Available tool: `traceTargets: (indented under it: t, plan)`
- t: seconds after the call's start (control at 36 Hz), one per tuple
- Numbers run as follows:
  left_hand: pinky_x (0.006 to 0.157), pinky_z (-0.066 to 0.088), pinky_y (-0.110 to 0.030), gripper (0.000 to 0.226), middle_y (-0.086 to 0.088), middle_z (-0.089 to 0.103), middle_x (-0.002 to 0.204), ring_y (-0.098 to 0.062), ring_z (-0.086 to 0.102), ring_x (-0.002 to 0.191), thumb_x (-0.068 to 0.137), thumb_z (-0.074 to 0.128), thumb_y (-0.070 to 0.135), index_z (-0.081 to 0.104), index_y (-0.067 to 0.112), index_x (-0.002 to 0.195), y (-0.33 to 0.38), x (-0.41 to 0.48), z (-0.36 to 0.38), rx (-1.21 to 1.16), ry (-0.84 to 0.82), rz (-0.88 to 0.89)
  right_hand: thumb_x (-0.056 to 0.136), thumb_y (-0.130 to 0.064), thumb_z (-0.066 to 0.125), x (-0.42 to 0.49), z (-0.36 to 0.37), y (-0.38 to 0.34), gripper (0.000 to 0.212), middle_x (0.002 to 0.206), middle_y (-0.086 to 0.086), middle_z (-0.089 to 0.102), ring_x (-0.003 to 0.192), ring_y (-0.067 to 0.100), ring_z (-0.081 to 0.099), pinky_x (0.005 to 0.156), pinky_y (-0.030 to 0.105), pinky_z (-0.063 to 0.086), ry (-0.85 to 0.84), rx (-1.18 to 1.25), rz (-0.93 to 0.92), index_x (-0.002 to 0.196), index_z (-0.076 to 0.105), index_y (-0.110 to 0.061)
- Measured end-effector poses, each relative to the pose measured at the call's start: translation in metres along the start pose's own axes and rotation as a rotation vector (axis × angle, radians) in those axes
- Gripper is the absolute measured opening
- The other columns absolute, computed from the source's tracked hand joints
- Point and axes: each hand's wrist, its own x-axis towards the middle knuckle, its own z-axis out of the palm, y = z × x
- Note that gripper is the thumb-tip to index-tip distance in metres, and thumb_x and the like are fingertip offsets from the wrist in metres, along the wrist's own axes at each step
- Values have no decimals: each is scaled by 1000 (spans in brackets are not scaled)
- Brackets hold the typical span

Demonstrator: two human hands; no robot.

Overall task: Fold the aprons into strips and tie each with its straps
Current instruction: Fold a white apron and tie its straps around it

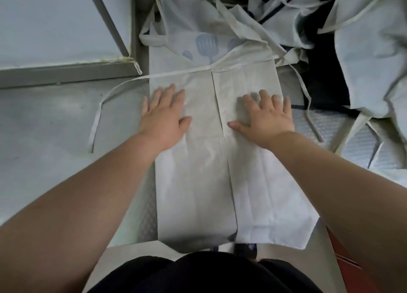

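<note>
A pale grey apron [198,182] lies lengthwise on the table in front of me, both sides folded in so their edges meet along a centre seam. Its bib with blue utensil prints [206,44] points away from me. My left hand [165,114] lies flat with spread fingers on the left flap. My right hand [265,114] presses flat on the right flap. One waist strap [97,120] trails off to the left across the table, another strap [308,107] hangs loose on the right.
A heap of more pale aprons [372,56] with loose straps and a dark cloth [323,81] fills the back right. A grey metal frame [66,72] runs along the back left. The table edge [132,248] is close to my body.
</note>
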Motion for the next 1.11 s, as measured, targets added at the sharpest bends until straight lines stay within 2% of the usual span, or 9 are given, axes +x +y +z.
traceTargets:
  t: [0.08,0.17,0.28,0.5,0.61,0.69,0.81,0.94,1.11]
  plan:
    - [115,9,-36,59,-2,14,158,-25,12,143,94,44,39,26,25,149,3,-33,8,-70,79,63,90,-66,31,-18,4,-4,66,144,8,34,130,32,34,108,42,21,84,35,-42,137,39,-20]
    - [112,20,-38,53,-8,31,151,-31,27,137,92,48,34,40,19,142,3,-64,20,-166,136,-27,95,-51,36,-45,12,0,47,131,7,49,119,30,44,99,38,28,131,165,-15,124,53,-18]
    - [108,29,-39,48,-13,41,143,-35,36,130,91,49,29,48,12,136,7,-106,34,-251,202,-167,98,-29,37,-84,27,18,34,125,9,55,112,33,50,92,35,34,157,234,9,121,57,-16]
    - [98,41,-42,39,-22,56,119,-41,53,107,85,53,14,60,4,123,34,-201,70,-418,413,-341,100,-18,38,-167,55,50,35,125,17,55,111,37,51,91,39,40,137,413,-6,130,54,-10]
    - [83,39,-27,25,-13,62,107,-29,58,98,89,57,15,59,3,111,46,-237,81,-591,514,-538,97,-13,41,-198,68,59,34,126,18,54,113,35,50,91,37,39,154,547,102,129,52,-8]
    - [78,37,-26,33,-10,64,106,-28,59,100,89,61,31,55,4,107,48,-253,92,-754,454,-739,94,-27,51,-210,76,63,32,114,13,56,104,31,53,78,32,38,106,701,281,119,47,-6]
    - [90,36,-31,70,-8,51,135,-27,48,123,85,61,51,42,4,134,40,-252,107,-934,178,-929,84,-44,65,-215,82,63,59,110,6,51,100,27,54,82,36,42,9,898,392,118,34,-7]
    - [91,42,-28,22,4,67,107,-16,60,108,90,63,31,61,17,107,34,-232,112,-1264,142,-743,85,-25,68,-217,92,65,56,107,3,47,93,20,51,81,33,43,36,1059,404,121,28,-8]
    - [95,48,-39,12,1,69,105,-20,63,104,95,55,29,64,21,93,36,-248,112,-1378,153,-774,90,-15,58,-218,86,76,29,97,-3,57,73,14,56,57,27,48,16,1131,368,113,40,-14]
